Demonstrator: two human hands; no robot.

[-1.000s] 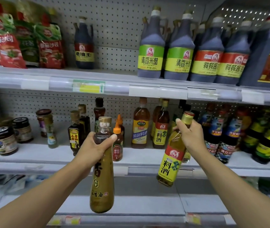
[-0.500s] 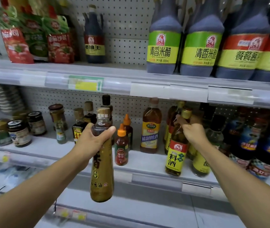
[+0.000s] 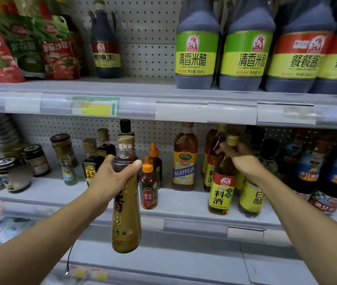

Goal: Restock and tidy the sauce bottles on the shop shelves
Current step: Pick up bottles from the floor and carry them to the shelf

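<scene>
Two hands, each on a bottle. Left hand, centre frame: fingers and thumb wrapped round the neck of a gold sesame oil bottle, held upright in front of the middle shelf. Right hand, centre right: curled round the neck of a yellow-labelled cooking wine bottle, which appears to stand on the middle shelf beside a white vinegar bottle. Upper right: large dark vinegar bottles.

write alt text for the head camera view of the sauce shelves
A person's right hand grips the neck of a yellow-labelled cooking wine bottle standing on the middle shelf, while the left hand holds a gold sesame oil bottle in front.
</scene>
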